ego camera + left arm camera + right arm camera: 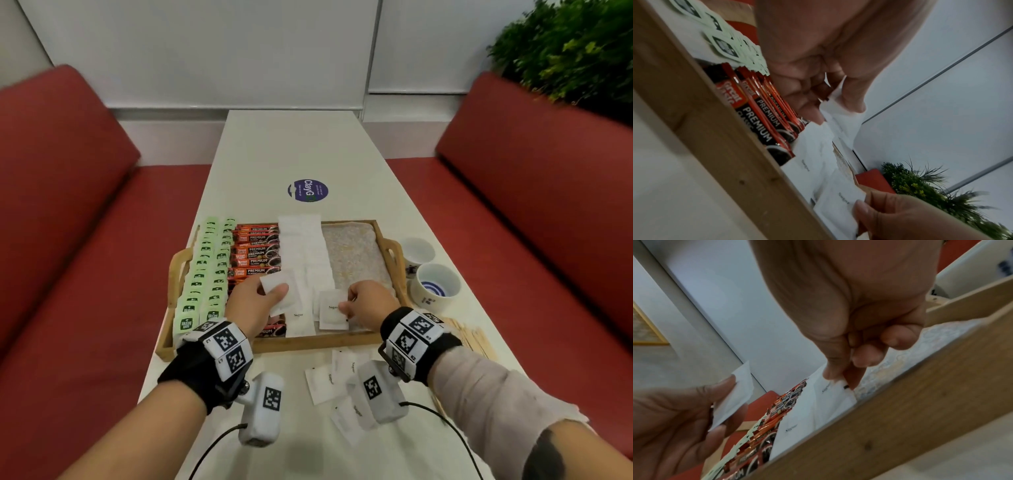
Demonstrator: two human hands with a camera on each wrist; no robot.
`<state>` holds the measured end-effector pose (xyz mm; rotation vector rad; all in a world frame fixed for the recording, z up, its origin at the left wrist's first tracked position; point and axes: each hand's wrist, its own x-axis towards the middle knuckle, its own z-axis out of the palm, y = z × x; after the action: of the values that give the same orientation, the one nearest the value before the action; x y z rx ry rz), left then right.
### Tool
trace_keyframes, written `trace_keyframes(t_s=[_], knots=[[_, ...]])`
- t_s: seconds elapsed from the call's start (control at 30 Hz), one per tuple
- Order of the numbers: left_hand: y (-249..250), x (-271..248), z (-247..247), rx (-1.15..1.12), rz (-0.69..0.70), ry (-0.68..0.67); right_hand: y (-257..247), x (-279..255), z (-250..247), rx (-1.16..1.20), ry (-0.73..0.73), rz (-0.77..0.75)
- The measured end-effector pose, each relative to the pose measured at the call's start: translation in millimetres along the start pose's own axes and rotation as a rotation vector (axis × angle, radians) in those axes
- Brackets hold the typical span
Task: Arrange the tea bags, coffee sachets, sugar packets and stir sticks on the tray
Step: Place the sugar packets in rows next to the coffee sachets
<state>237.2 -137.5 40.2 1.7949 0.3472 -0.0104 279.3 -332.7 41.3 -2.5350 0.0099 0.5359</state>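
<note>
White table (291, 150) between red benches, wooden tray (308, 342) near, left hand (253, 305) grasping white paper sugar packets (277, 291), right hand (368, 301) pinching a white sugar packet (330, 313) on the tray.

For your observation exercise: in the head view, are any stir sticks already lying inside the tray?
No: the stir sticks lie on the table to the right of the tray, outside its wooden rim.

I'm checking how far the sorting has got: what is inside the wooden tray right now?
The tray holds green tea bags, red coffee sachets and white sugar packets. Its patterned right part is bare. Both hands cover some of the near end.
</note>
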Motion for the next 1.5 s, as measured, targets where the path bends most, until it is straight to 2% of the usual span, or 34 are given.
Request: trace_keyframes(t_s=[0.17, 0.37, 0.53, 0.7, 0.87, 0.97, 1.1, 1.2, 1.5], knots=[[-1, 9, -3, 0.045, 0.051, 0.000, -8, 12, 7, -0.058, -0.044, 0.035], [1, 10, -1, 0.041, 0.037, -0.020, -9, 15, 12, -0.121, -0.034, 0.070], [-2, 11, -2, 0.037, 0.040, -0.026, -6, 19, 14, -0.081, 0.031, 0.106], [-5, 12, -2, 0.043, 0.024, -0.022, -11, 19, 15, -0.155, 0.026, 0.042], [-5, 15, -1, 0.063, -0.034, -0.041, -10, 21, 12, -0.128, 0.044, 0.030], [-1, 20, 2, 0.104, -0.038, -0.109, -12, 14, 5, 0.045, 0.114, -0.056], [7, 23, 14, 0.125, 0.003, -0.178, -22, 6, 1, 0.255, 0.036, -0.204], [9, 22, 24, 0.153, 0.008, -0.225, -23, 6, 1, 0.242, 0.021, -0.226], [1, 25, 20, 0.319, 0.100, -0.199, -2, 14, 8, 0.123, 0.034, -0.079]])
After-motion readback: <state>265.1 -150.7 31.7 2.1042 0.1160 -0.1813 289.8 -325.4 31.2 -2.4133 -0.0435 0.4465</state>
